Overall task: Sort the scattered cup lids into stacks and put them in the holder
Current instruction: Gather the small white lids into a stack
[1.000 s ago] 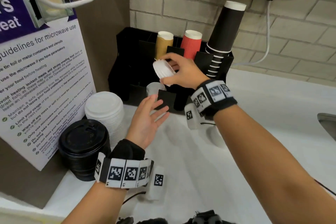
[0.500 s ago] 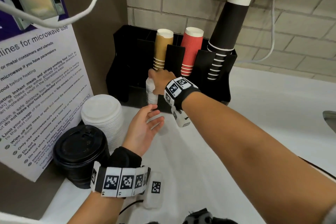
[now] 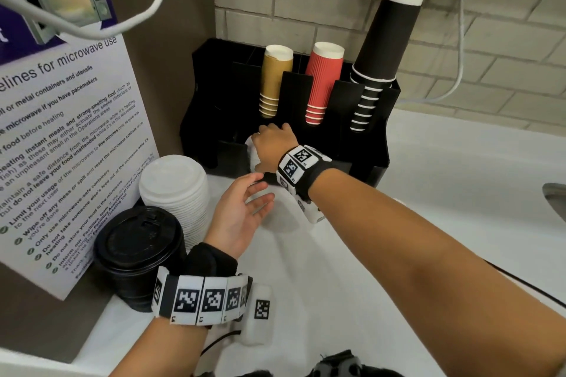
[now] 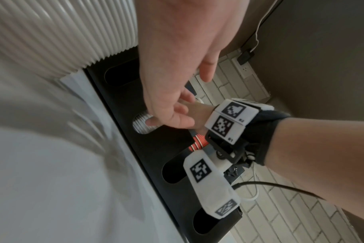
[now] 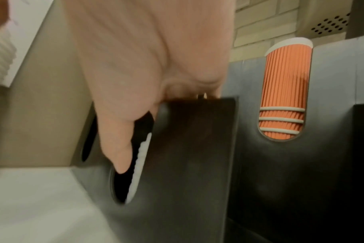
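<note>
At frame centre, the right hand (image 3: 273, 146) is gripping light, flexible small white lids (image 3: 251, 152) by their rims, lowering them into the black holder (image 3: 379, 131); the left hand (image 3: 242, 212) is hovering slack-fingered.

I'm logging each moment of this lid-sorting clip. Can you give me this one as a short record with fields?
right hand: pressing small white lids down into a front slot of the black holder
left hand: open, palm up, holds nothing
waiting on counter: tall white lid stack, black lid stack
holder's back slots: tan cups, red cups, black cups
</note>
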`<state>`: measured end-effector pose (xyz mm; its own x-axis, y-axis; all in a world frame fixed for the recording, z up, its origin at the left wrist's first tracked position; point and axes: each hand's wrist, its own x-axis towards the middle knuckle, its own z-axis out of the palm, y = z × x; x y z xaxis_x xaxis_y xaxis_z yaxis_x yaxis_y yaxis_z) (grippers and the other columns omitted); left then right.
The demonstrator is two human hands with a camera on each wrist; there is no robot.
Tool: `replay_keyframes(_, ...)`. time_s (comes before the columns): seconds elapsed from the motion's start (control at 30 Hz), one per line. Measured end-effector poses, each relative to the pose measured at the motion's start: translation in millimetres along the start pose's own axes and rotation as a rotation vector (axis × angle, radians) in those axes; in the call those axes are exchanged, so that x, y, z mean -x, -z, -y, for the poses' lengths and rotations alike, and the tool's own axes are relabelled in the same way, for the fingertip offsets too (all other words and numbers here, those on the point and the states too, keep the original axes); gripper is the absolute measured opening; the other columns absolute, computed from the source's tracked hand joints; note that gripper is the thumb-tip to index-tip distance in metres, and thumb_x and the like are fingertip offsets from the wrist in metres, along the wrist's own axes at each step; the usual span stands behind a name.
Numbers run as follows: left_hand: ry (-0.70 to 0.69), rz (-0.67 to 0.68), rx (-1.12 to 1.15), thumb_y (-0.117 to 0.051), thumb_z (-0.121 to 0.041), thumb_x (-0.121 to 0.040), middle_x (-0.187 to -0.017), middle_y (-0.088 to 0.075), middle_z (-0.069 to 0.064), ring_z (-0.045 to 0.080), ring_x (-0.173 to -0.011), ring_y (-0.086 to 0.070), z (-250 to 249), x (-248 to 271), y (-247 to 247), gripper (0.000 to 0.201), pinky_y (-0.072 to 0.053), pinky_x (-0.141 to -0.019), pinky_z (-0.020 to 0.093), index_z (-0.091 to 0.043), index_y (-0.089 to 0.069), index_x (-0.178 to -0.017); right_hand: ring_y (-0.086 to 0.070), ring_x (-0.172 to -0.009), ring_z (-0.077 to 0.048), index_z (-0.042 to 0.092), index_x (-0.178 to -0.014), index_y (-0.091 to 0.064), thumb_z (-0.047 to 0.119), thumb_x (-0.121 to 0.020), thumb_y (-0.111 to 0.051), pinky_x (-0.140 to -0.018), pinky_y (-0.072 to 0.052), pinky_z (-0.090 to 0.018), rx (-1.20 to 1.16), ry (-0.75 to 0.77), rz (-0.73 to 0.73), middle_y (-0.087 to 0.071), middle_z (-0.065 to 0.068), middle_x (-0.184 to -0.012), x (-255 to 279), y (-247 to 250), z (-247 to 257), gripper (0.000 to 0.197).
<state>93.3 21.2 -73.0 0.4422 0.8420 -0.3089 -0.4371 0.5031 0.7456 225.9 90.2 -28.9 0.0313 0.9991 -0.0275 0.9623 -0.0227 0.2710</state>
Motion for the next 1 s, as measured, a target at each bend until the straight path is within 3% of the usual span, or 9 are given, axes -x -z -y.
replay_keyframes(0.17, -0.001, 0.035, -0.012, -0.054, -0.022, -0.098, -0.091, -0.065, 0.003, 0.018, -0.078, -0.066, -2.3, 2.2, -1.5, 0.016, -0.056, -0.07, 0.027, -0.014, -0.066, -0.104, -0.046, -0.117, -0.03, 0.008, -0.129, -0.053, 0.034, -0.085, -0.066, -0.096, -0.041, -0.034, -0.478, -0.074, -0.102, -0.049, -0.016, -0.125, 31.8, 34.8, -34.5, 0.053)
replay_keyframes(0.23, 0.002, 0.047, -0.033, -0.054, -0.022, -0.098, -0.088, -0.066, 0.001, 0.018, -0.076, -0.067, -1.7, 3.1, -2.1, 0.015, -0.055, -0.071, 0.027, -0.014, -0.066, -0.102, -0.052, -0.11, -0.027, 0.007, -0.126, -0.056, 0.03, -0.087, -0.065, -0.09, -0.041, -0.025, -0.595, -0.127, -0.168, -0.055, -0.015, -0.119, 57.8, 40.9, -57.6, 0.047)
replay_keyframes(0.3, 0.007, 0.055, -0.056, -0.054, -0.022, -0.098, -0.086, -0.066, 0.0, 0.018, -0.075, -0.066, 0.4, 4.2, -3.1, 0.015, -0.054, -0.073, 0.028, -0.015, -0.067, -0.101, -0.058, -0.101, -0.022, 0.007, -0.112, -0.065, 0.026, -0.088, -0.065, -0.074, -0.038, -0.015, -0.621, -0.165, -0.09, -0.065, -0.009, -0.108, 90.8, 37.9, -83.8, 0.03)
replay_keyframes(0.37, 0.016, 0.07, -0.069, -0.054, -0.022, -0.098, -0.086, -0.066, 0.0, 0.019, -0.077, -0.065, 2.4, 5.9, -4.6, 0.015, -0.053, -0.076, 0.029, -0.015, -0.067, -0.101, -0.059, -0.095, -0.016, 0.011, -0.105, -0.069, 0.024, -0.089, -0.063, -0.07, -0.038, -0.01, -0.601, -0.212, 0.091, -0.067, -0.002, -0.104, 126.5, 27.0, -107.2, 0.021)
replay_keyframes(0.47, 0.031, 0.092, -0.085, -0.053, -0.022, -0.098, -0.089, -0.064, 0.001, 0.019, -0.078, -0.064, 5.3, 8.3, -7.1, 0.015, -0.053, -0.076, 0.029, -0.015, -0.066, -0.102, -0.052, -0.098, -0.013, 0.021, -0.12, -0.063, 0.033, -0.089, -0.065, -0.082, -0.036, -0.019, -0.535, -0.29, 0.252, -0.059, 0.001, -0.116, 171.1, 6.2, -130.2, 0.033)
replay_keyframes(0.57, 0.04, 0.11, -0.093, -0.054, -0.023, -0.098, -0.091, -0.063, 0.001, 0.019, -0.079, -0.064, 9.1, 11.1, -9.5, 0.014, -0.053, -0.076, 0.029, -0.016, -0.066, -0.102, -0.046, -0.108, -0.015, 0.036, -0.133, -0.046, 0.047, -0.072, -0.078, -0.087, -0.038, -0.027, -0.577, -0.372, 0.326, -0.042, 0.007, -0.123, 197.8, -14.7, -136.7, 0.07)
replay_keyframes(0.67, 0.054, 0.131, -0.086, -0.053, -0.023, -0.098, -0.091, -0.064, 0.001, 0.019, -0.078, -0.064, 13.2, 14.2, -13.0, 0.014, -0.052, -0.076, 0.029, -0.016, -0.066, -0.1, -0.04, -0.11, -0.016, 0.042, -0.138, -0.034, 0.047, -0.059, -0.086, -0.087, -0.042, -0.032, -0.54, -0.375, 0.349, -0.035, 0.008, -0.124, 206.8, -34.2, -133.6, 0.095)
replay_keyframes(0.83, 0.059, 0.142, -0.097, -0.054, -0.023, -0.098, -0.09, -0.064, 0.001, 0.019, -0.078, -0.065, 16.3, 18.7, -16.3, 0.014, -0.052, -0.076, 0.029, -0.017, -0.066, -0.099, -0.046, -0.096, -0.019, 0.04, -0.136, -0.038, 0.034, -0.062, -0.085, -0.069, -0.042, -0.025, -0.509, -0.377, 0.295, -0.039, 0.002, -0.117, 207.6, -55.6, -129.1, 0.088)
replay_keyframes(1.0, 0.056, 0.14, -0.113, -0.053, -0.024, -0.098, -0.093, -0.064, 0.001, 0.019, -0.078, -0.065, 16.7, 23.2, -17.0, 0.015, -0.053, -0.076, 0.029, -0.017, -0.066, -0.101, -0.05, -0.094, -0.022, 0.039, -0.131, -0.044, 0.031, -0.067, -0.082, -0.074, -0.042, -0.027, -0.526, -0.386, 0.244, -0.042, 0.0, -0.111, 208.3, -53.6, -135.4, 0.074)
